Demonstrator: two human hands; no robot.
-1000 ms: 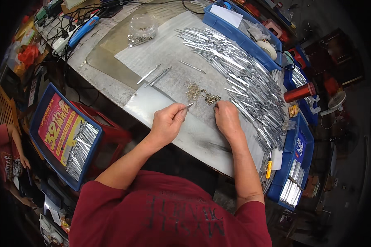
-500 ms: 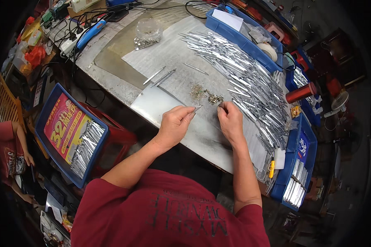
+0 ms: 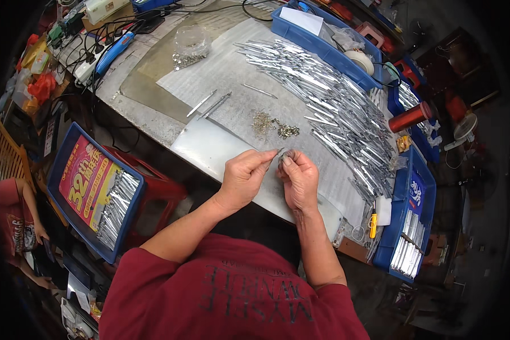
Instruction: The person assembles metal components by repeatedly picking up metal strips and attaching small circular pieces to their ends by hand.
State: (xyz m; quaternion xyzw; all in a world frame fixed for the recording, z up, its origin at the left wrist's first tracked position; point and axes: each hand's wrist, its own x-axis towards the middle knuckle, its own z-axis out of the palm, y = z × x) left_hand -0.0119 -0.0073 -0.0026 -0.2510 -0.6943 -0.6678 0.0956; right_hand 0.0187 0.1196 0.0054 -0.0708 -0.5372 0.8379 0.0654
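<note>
Treat the slim metal piece (image 3: pixel 279 151), pinched in the left grip (image 3: pixel 243 178) with its end just beside the right grip (image 3: pixel 300 180), closed but too hidden to tell on what, as probably light, stiff and slippery, and hold it firmly behind that exposed end.

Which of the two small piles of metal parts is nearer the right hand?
The darker, coarser pile, on the right, is nearer the right hand; the paler, finer pile lies to its left, farther away.
</note>
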